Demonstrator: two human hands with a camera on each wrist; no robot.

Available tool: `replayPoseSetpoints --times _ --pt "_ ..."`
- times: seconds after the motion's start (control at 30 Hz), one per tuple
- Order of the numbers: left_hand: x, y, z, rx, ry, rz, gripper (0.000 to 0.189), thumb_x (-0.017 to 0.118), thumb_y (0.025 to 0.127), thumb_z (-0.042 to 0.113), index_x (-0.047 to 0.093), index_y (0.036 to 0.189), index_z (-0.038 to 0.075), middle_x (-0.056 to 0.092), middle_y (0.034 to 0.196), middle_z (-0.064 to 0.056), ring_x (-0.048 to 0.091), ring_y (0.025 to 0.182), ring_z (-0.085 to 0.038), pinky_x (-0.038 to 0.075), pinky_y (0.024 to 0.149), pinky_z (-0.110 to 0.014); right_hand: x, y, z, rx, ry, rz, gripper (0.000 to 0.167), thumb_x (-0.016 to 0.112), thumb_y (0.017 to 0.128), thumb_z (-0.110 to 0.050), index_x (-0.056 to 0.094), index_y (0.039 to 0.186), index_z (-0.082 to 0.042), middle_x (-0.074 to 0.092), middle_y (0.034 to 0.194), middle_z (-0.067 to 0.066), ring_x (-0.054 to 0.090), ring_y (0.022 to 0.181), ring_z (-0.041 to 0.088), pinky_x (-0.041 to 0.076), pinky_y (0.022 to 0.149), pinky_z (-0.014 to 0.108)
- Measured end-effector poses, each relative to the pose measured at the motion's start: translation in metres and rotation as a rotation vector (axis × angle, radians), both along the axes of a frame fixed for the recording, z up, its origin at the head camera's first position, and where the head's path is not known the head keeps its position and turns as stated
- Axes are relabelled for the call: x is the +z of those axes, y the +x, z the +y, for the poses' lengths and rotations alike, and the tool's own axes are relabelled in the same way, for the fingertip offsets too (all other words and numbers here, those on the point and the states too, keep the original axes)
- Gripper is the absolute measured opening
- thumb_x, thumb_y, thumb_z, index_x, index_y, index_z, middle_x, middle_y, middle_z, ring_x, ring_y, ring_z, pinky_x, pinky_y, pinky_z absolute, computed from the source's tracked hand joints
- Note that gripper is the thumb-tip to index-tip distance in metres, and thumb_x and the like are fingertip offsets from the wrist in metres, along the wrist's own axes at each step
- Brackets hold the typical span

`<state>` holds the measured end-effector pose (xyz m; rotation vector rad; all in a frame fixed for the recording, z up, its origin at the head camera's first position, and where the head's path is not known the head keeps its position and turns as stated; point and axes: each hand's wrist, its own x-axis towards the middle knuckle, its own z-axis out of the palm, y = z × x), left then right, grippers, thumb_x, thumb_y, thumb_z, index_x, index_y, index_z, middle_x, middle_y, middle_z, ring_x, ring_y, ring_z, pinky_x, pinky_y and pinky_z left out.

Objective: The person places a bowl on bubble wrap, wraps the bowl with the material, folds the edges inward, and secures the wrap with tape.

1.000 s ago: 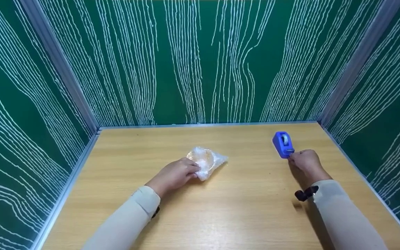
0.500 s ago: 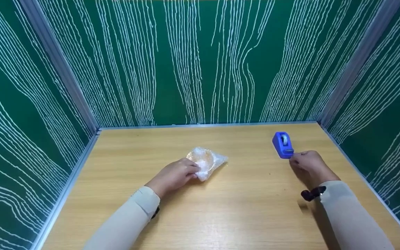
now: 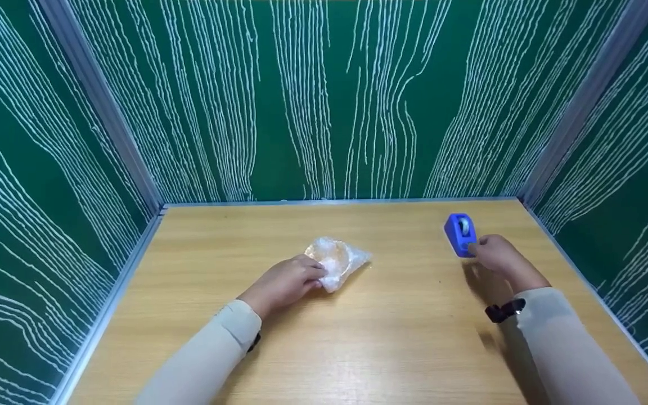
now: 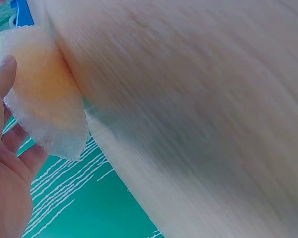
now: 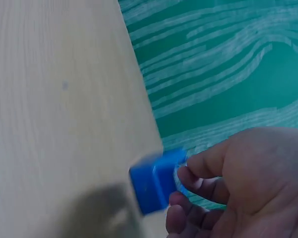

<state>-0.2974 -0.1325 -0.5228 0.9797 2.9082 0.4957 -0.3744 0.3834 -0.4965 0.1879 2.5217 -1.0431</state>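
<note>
A bubble-wrapped packet lies left of the table's middle, with something orange showing through its wrap. My left hand holds its near left side, thumb on top and fingers beneath. Toward the back right stands a blue tape dispenser with a roll of clear tape in it. My right hand is at the dispenser's front end. In the right wrist view, its thumb and forefinger pinch together right beside the blue body, at the tape's end; the tape between them is mostly hidden.
The wooden table is enclosed by green walls with white wavy lines, at the back and both sides. Metal strips run along the table's edges.
My right hand has risen slightly at the dispenser's front, its fingertips now over the front end. My left hand keeps its hold on the packet. The head view has shifted slightly.
</note>
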Motion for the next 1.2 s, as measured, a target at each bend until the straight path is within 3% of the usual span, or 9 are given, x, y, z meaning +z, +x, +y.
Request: replayPoseSetpoints --times 0.03,0.1,0.2,0.3,0.47,0.63,0.8,0.97,1.2 --pt "0.0 0.0 0.0 -0.006 -0.004 0.011 0.039 0.073 0.112 0.032 0.076 0.15 0.024 0.074 0.154 0.0 0.067 0.148 -0.023 0.051 0.13 -0.046 0.002 -0.001 -0.008 0.06 0.045 0.074 0.058 0.045 0.119 -0.029 0.048 0.152 0.018 0.063 0.135 0.035 0.062 0.12 0.045 0.056 0.115 0.063" --pt "0.0 -0.001 0.0 -0.018 -0.013 0.032 0.038 0.073 0.113 0.031 0.076 0.15 0.022 0.075 0.153 -0.001 0.067 0.147 -0.023 0.052 0.129 -0.045 0.007 -0.001 -0.026 0.153 0.065 0.173 0.043 0.048 0.118 -0.027 0.061 0.128 0.013 0.068 0.108 0.022 0.066 0.098 0.034 0.063 0.092 0.049" --pt "0.0 -0.001 0.0 -0.031 -0.018 0.051 0.038 0.073 0.113 0.029 0.077 0.149 0.019 0.076 0.151 -0.003 0.068 0.145 -0.024 0.053 0.128 -0.045 0.012 0.0 -0.056 0.31 0.073 0.334 0.03 0.052 0.117 -0.022 0.064 0.1 0.0 0.059 0.085 0.004 0.059 0.077 0.02 0.052 0.069 0.035" --pt "0.0 -0.002 0.0 -0.03 -0.014 0.045 0.038 0.072 0.113 0.03 0.077 0.149 0.02 0.076 0.15 -0.003 0.069 0.144 -0.025 0.053 0.128 -0.045 0.02 0.003 -0.09 0.405 0.05 0.378 0.025 0.056 0.119 -0.022 0.063 0.1 -0.008 0.056 0.086 -0.001 0.056 0.078 0.017 0.051 0.071 0.033" --pt "0.001 -0.004 0.001 -0.013 -0.019 0.023 0.039 0.07 0.114 0.034 0.076 0.151 0.022 0.074 0.153 -0.003 0.067 0.146 -0.024 0.051 0.13 -0.046 0.03 0.006 -0.15 0.564 0.055 0.432 0.022 0.06 0.117 -0.023 0.063 0.1 -0.01 0.057 0.089 0.002 0.056 0.082 0.019 0.051 0.075 0.036" --pt "0.002 -0.005 0.002 -0.006 -0.013 0.007 0.04 0.07 0.114 0.035 0.075 0.152 0.023 0.073 0.154 -0.002 0.066 0.148 -0.023 0.051 0.13 -0.046 0.037 0.008 -0.209 0.725 0.046 0.398 0.02 0.061 0.117 -0.025 0.071 0.111 -0.008 0.071 0.1 0.009 0.065 0.089 0.018 0.059 0.083 0.038" --pt "0.002 -0.006 0.002 -0.025 0.003 0.029 0.039 0.07 0.114 0.035 0.075 0.151 0.023 0.074 0.152 -0.001 0.068 0.145 -0.021 0.053 0.128 -0.044 0.038 0.004 -0.252 0.841 0.1 0.38 0.02 0.06 0.118 -0.025 0.072 0.111 -0.011 0.071 0.099 0.006 0.066 0.09 0.017 0.059 0.086 0.038" --pt "0.001 -0.005 0.002 -0.037 0.023 0.038 0.037 0.072 0.113 0.031 0.077 0.149 0.023 0.076 0.147 -0.001 0.07 0.138 -0.02 0.055 0.126 -0.043 0.034 -0.001 -0.275 0.877 0.177 0.328 0.016 0.059 0.118 -0.022 0.072 0.108 -0.017 0.069 0.1 0.002 0.066 0.095 0.021 0.057 0.09 0.039" --pt "0.0 -0.003 0.003 -0.093 -0.007 0.146 0.029 0.071 0.114 0.032 0.082 0.138 0.019 0.078 0.144 -0.002 0.072 0.136 -0.023 0.059 0.121 -0.042 0.028 -0.007 -0.287 0.865 0.285 0.272 0.017 0.059 0.117 -0.018 0.076 0.116 -0.012 0.072 0.106 0.006 0.067 0.1 0.027 0.06 0.103 0.048"
